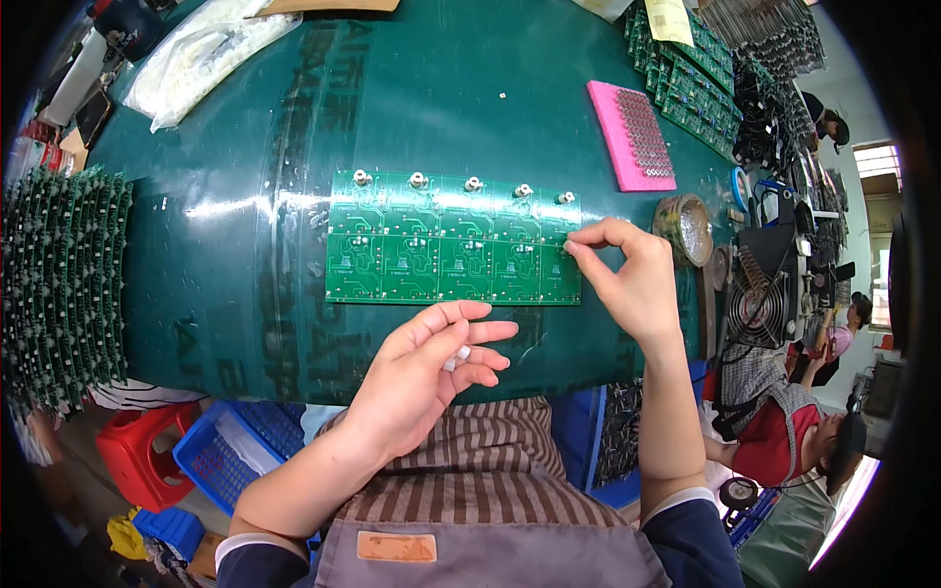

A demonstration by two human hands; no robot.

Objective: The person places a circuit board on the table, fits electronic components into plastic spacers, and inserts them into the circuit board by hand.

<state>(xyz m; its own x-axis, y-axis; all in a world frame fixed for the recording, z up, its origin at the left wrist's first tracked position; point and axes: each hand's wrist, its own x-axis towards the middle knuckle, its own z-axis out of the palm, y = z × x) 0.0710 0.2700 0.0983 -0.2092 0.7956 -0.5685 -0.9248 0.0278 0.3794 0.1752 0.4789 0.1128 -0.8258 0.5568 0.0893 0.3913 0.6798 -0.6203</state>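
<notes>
A green circuit board panel [417, 279] lies flat on the table in front of me. Along its far edge stand several small silvery round parts [473, 184]. At the panel's right edge, my right hand [637, 279] pinches thumb and forefinger together over the board; what is between the fingertips is too small to make out. Just off the near edge, my left hand [407, 367] is turned partly palm up with curled fingers. Some small white parts [457, 360] are held in it, between the thumb and the lower fingers.
The green tabletop [216, 265] carries a pink foam block [613, 127] with rows of small metal parts, a round dish [684, 230] and stacked boards [69, 284] at left. More boards [691, 88] lie far right. A fan [760, 309] and a co-worker [789, 431] are at right.
</notes>
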